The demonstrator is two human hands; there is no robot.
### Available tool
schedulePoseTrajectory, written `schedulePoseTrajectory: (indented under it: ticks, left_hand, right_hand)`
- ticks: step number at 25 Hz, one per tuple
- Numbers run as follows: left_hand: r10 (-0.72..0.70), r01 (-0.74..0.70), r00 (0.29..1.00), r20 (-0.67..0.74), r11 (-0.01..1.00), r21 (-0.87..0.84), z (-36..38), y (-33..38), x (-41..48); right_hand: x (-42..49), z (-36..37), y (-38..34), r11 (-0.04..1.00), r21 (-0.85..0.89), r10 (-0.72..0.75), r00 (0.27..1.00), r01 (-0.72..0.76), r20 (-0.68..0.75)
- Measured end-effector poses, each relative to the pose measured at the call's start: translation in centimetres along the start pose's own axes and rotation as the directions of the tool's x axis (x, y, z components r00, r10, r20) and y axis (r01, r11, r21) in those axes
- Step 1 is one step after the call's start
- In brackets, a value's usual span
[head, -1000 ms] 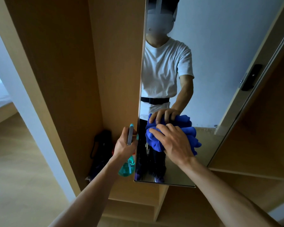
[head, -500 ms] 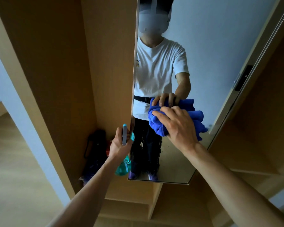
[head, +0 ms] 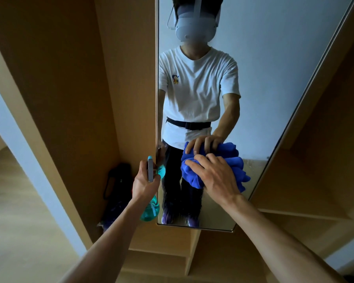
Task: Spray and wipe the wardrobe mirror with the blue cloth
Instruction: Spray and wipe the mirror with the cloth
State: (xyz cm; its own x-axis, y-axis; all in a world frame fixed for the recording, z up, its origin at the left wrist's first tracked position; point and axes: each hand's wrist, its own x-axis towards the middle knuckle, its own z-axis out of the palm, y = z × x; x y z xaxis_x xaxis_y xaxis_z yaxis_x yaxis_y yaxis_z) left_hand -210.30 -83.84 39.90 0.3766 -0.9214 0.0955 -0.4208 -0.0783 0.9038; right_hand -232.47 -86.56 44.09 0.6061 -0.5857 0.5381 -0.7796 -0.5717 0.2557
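Wardrobe mirror [head: 274, 78]: tall narrow pane, long axis vertical, fixed beside a wooden wardrobe panel [head: 121, 78].

Blue cloth [head: 192, 174]: bunched into a wad against the lower part of the glass, right of the pane's left edge.

Right grip [head: 215, 178]: closed over the cloth, fingers spread and curved across the wad, pressing it onto the mirror.

Left grip [head: 144, 184]: closed round the neck of a teal spray bottle [head: 151, 209]. The bottle's long axis runs near upright, its body hanging below the hand, its head pointing at the mirror's left edge.

A dark bag [head: 117, 180] lies low in the recess to the left.
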Motion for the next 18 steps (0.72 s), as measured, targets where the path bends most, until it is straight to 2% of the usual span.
schedulePoseTrajectory:
  ticks: [8, 18]
  left_hand:
    - [-0.035, 0.037, 0.996, -0.076, 0.999, 0.024, 1.1, 0.3, -0.4]
    - [-0.034, 0.036, 0.995, -0.098, 0.999, 0.012, 1.6, 0.2, -0.4]
  right_hand:
    - [2.6, -5.1, 3.9, 0.998, -0.032, 0.055, 0.985, -0.061, -0.164]
    - [-0.2, -1.2, 3.0, 0.998, -0.047, 0.024, 0.993, -0.029, -0.113]
